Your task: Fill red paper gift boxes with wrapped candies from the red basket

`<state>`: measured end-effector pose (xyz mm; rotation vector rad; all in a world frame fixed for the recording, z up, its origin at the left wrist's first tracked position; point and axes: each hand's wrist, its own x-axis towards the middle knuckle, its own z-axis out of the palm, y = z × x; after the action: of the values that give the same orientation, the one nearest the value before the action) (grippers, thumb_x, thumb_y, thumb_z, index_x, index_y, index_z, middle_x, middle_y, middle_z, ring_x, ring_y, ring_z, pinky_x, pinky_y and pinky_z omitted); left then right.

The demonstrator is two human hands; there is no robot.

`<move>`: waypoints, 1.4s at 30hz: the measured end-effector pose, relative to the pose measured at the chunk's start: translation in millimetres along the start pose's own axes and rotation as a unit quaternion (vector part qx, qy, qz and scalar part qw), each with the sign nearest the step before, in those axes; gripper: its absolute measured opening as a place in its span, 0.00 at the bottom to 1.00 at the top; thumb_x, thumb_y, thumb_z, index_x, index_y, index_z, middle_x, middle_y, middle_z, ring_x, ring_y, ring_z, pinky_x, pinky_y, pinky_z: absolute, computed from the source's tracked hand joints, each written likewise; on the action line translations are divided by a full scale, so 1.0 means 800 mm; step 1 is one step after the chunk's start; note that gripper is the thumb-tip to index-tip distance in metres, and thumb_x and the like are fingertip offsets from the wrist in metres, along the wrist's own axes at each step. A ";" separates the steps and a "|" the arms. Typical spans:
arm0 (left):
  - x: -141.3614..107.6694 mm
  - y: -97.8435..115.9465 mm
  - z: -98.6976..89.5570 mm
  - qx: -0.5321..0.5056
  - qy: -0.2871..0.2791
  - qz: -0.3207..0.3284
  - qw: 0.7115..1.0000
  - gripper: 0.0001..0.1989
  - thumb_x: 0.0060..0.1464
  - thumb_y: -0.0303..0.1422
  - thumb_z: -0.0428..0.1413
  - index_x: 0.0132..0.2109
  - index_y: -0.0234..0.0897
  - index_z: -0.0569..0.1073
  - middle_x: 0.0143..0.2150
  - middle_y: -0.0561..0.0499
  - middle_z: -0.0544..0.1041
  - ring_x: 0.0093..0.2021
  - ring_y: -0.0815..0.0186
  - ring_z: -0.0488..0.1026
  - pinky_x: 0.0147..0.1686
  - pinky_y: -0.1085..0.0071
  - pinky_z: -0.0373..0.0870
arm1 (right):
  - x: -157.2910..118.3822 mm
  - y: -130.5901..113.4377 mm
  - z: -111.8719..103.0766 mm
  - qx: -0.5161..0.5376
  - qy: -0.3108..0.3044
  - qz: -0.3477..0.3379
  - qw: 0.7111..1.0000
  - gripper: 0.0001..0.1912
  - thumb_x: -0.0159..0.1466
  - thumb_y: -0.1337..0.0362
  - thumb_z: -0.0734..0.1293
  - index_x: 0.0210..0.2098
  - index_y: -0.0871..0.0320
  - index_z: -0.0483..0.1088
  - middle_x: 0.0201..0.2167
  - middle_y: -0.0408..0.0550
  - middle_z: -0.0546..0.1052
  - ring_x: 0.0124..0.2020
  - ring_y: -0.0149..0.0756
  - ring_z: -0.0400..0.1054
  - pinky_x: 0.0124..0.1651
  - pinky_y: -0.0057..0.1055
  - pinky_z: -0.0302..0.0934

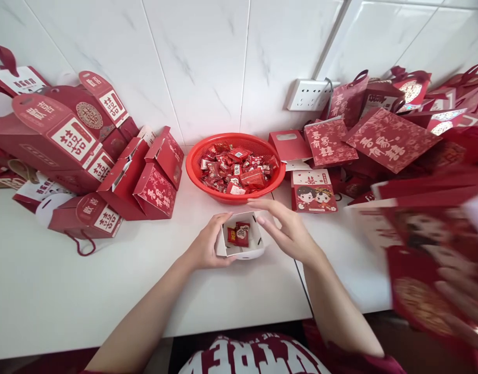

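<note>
A small open white box [243,252] stands on the white table in front of me, with a few red wrapped candies [241,234] inside. My left hand [208,243] grips the box by its left side, fingers wrapped round it. At the right side of the box is my right hand [288,228], its fingers spread and reaching over the upper right rim; nothing shows in it. Just behind the box, a red plastic basket [192,174] holds many red wrapped candies [239,169].
Red gift boxes [60,145] crowd the left side. Flat red boxes [393,139] and bags are piled at the right, near a white power strip [309,94] on the tiled wall. At the far right, another person's blurred hand [465,296] holds red boxes.
</note>
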<state>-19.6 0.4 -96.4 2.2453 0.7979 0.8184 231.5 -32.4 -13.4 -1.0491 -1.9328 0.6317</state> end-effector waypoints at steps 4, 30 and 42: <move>0.000 0.004 -0.010 0.014 -0.022 0.020 0.999 0.52 0.44 0.35 0.64 0.71 0.44 0.46 0.66 0.40 0.58 0.65 0.46 0.60 0.62 0.50 0.63 | -0.018 0.014 0.017 0.008 0.094 0.011 0.995 0.15 0.69 0.56 0.64 0.55 0.50 0.70 0.62 0.52 0.67 0.64 0.46 0.60 0.65 0.48 0.56; -0.013 0.017 -0.040 0.126 -0.050 -0.041 0.990 0.60 0.42 0.53 0.68 0.73 0.49 0.43 0.65 0.39 0.59 0.64 0.46 0.62 0.60 0.52 0.66 | -0.040 0.067 0.054 0.101 -0.095 0.056 0.989 0.58 0.49 0.53 0.80 0.71 0.45 0.48 0.68 0.53 0.59 0.67 0.52 0.55 0.66 0.49 0.55; 0.099 0.045 -0.117 0.166 0.035 -0.075 0.983 0.19 0.62 0.45 0.52 0.56 0.43 0.72 0.56 0.49 0.74 0.57 0.58 0.71 0.60 0.61 0.67 | -0.035 0.066 0.055 0.099 -0.119 0.071 0.985 0.55 0.49 0.53 0.80 0.69 0.45 0.51 0.66 0.51 0.62 0.65 0.51 0.58 0.66 0.48 0.54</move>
<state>-25.1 64.3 14.2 2.4149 1.1960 0.7392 225.6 -30.7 -87.4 -1.0279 -1.9588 1.0486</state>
